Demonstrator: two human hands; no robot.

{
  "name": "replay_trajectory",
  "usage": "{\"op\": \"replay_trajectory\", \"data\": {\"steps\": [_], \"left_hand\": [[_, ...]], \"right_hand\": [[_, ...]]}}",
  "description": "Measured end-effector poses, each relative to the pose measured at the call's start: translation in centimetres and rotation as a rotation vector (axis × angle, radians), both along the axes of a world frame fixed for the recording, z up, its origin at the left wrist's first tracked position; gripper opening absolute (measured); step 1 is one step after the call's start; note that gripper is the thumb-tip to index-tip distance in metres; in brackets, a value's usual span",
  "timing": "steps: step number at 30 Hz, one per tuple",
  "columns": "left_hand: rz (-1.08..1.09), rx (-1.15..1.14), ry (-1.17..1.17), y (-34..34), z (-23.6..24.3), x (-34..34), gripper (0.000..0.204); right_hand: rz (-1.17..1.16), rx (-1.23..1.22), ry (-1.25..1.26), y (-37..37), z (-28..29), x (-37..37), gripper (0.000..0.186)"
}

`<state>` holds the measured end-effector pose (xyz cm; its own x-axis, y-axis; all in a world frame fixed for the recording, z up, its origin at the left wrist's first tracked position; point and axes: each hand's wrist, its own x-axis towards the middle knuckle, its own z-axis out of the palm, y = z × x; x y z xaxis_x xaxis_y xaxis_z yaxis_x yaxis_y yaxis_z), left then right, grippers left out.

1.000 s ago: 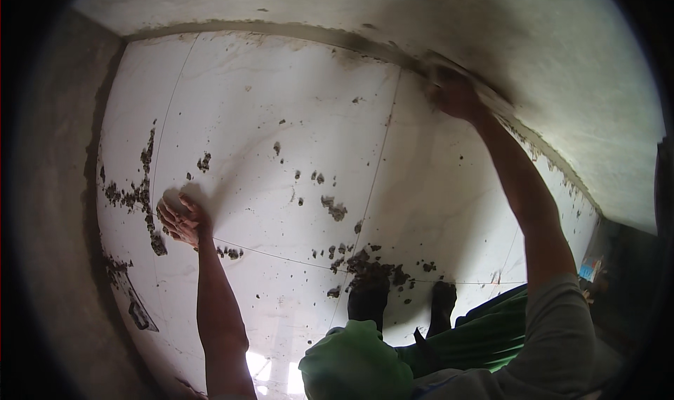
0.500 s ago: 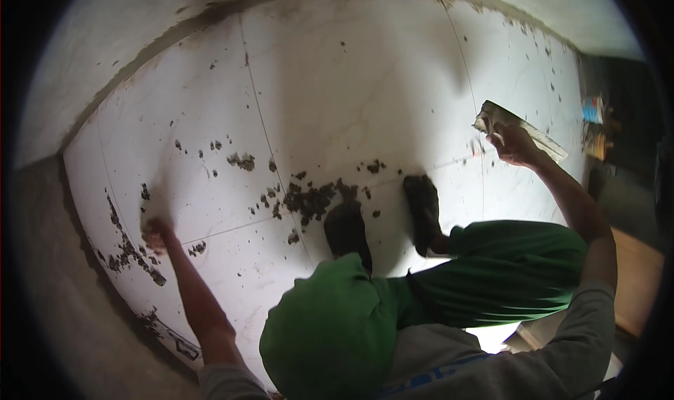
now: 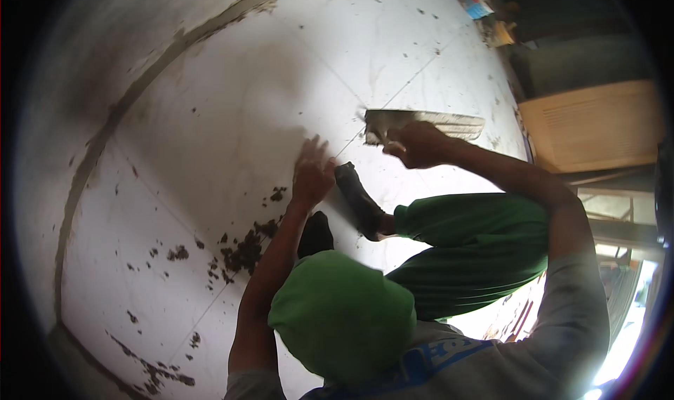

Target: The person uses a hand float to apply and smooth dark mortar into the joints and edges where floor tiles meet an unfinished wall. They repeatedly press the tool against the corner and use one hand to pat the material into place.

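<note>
My right hand (image 3: 419,145) is closed round the handle of a plastering trowel (image 3: 453,124), a long flat rectangular blade with pale smears along it. The trowel is over the white tiled floor (image 3: 232,105), near a joint between tiles; whether it touches is hard to tell. To its left, my left hand (image 3: 312,174) is empty, fingers spread, just ahead of my dark shoes (image 3: 358,202). Whether this hand rests on the floor cannot be made out. Dark crumbly clumps (image 3: 246,251), like mortar, lie scattered beside my left forearm.
More dark crumbs (image 3: 151,372) lie at the lower left along the wall's foot. A rough grey band (image 3: 112,126) runs where floor and wall meet. A blue-and-white container (image 3: 479,5) and a yellowish one (image 3: 502,33) stand far right, beyond a wooden panel (image 3: 593,126).
The view has turned to the right. My left hand has left the crumbs at the far left and come over near the trowel, its fingers now spread. My right hand still grips the trowel.
</note>
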<state>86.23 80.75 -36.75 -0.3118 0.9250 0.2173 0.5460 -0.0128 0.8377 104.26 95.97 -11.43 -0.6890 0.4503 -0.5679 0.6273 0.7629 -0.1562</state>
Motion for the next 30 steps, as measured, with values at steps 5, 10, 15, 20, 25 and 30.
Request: {"op": "replay_trajectory", "data": {"steps": [5, 10, 15, 20, 25, 30], "left_hand": [[-0.413, -0.288, -0.244, -0.4, 1.4, 0.9, 0.048], [-0.800, -0.769, -0.078, -1.2, 6.4, -6.6, 0.045], [-0.503, -0.610, -0.124, 4.2, 8.4, -7.0, 0.042], [-0.171, -0.399, -0.459, 8.1, 10.9, -5.6, 0.037], [-0.181, -0.308, -0.494, 11.0, 12.4, -4.5, 0.037], [-0.263, -0.253, -0.272, 14.5, 16.8, 1.1, 0.079]], "right_hand": [[-0.233, 0.001, -0.033, -2.4, 2.9, 3.0, 0.041], [-0.290, -0.117, -0.033, -2.7, 5.0, 0.7, 0.039], [0.268, 0.036, 0.060, 3.3, 0.6, -0.9, 0.029], [-0.528, -0.261, 0.638, 4.1, -0.6, -2.0, 0.032], [-0.751, -0.604, 0.643, 7.1, -1.2, 1.6, 0.043], [-1.133, -0.907, 0.734, 9.7, -2.4, 4.7, 0.043]]}}
